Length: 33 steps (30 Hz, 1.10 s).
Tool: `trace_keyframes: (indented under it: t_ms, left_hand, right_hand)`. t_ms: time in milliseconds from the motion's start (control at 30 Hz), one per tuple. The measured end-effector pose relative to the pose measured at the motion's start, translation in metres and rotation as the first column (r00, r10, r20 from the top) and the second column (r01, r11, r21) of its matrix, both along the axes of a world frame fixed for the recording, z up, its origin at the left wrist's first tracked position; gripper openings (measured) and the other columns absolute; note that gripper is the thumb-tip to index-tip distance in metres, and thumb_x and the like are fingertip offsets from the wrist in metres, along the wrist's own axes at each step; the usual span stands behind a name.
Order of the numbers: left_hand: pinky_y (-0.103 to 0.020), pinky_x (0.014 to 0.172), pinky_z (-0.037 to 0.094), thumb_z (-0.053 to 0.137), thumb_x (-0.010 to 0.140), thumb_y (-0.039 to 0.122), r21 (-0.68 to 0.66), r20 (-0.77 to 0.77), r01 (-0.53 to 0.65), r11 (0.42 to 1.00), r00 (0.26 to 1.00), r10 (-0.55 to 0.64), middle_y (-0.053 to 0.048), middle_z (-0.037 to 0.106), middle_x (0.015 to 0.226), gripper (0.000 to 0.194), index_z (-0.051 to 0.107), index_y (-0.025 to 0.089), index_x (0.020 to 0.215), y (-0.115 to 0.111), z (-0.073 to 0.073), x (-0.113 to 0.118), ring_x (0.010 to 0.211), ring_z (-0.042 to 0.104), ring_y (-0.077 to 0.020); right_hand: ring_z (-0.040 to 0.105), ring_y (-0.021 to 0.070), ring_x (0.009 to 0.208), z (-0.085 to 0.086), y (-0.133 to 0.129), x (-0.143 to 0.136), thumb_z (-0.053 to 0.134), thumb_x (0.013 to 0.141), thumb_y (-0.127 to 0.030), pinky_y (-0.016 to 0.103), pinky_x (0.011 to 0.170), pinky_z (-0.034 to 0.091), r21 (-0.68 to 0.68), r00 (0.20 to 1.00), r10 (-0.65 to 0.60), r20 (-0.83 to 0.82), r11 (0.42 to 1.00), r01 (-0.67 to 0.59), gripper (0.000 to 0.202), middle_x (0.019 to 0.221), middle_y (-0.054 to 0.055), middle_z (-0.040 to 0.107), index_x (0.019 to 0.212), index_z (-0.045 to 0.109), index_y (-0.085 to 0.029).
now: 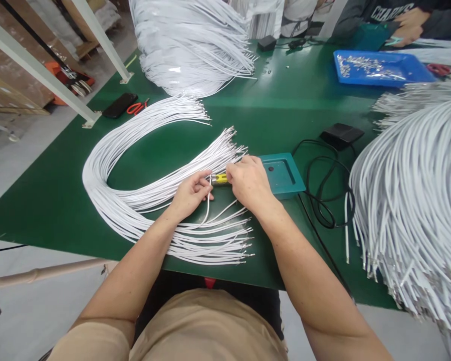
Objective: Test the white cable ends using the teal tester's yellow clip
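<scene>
The left hand (192, 194) is pinching a single white wire (209, 193) between thumb and fingers, over the near middle of the table (37, 205). The right hand (250, 181) is closing its fingers around a small yellow tool (221, 178).

The wire is standing out of the fingers with its end pointing away from the person's body; below the fingers its long axis is running back toward the body, then curving left into the near wires (210, 245). The tool is lying crosswise, its metal tip pointing left at the wire's end.

The right fingers are hiding the tool's rear part, so its full shape is not showing. Whether the tip is touching the wire cannot be told. The wire's end is too small to make out. The frame is cutting off the tall stack (188, 45) at the top and the large coil (417, 185) at the right.

The bundle (93, 173) is bending in a smooth U open to the right, its strands round and matte, many ends showing bright metal. The table is showing a smooth green surface. Just beyond the right hand, a teal box (297, 175) is presenting a recessed rectangular face, partly covered by that hand. A black cable (317, 200) is looping beside it.
</scene>
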<state>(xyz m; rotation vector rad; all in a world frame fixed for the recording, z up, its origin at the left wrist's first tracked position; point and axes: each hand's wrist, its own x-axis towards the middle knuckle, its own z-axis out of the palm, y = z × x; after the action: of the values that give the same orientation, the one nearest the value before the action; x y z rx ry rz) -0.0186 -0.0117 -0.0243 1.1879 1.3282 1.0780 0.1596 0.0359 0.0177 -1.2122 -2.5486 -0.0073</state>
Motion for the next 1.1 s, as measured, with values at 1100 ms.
trace_keyframes:
  t_ms: [1100]
  left_hand:
    - [-0.020, 0.053, 0.046, 0.073, 0.072, 0.031, 0.115, 0.068, -0.045, 0.992, 0.997, 0.038, 0.003, 0.054, 0.080, 0.062, 0.051, 0.020, 0.130, -0.008, 0.003, -0.011, 0.064, 0.067, -0.0116]
  right_hand:
    - [0.058, 0.0245, 0.103, 0.035, -0.009, 0.029, 0.049, 0.090, -0.029, 0.044, 0.103, 0.032, -0.013, 0.917, -0.227, -0.328, 0.972, 0.236, 0.024, 0.109, 0.008, 0.069, 0.102, 0.068, -0.019]
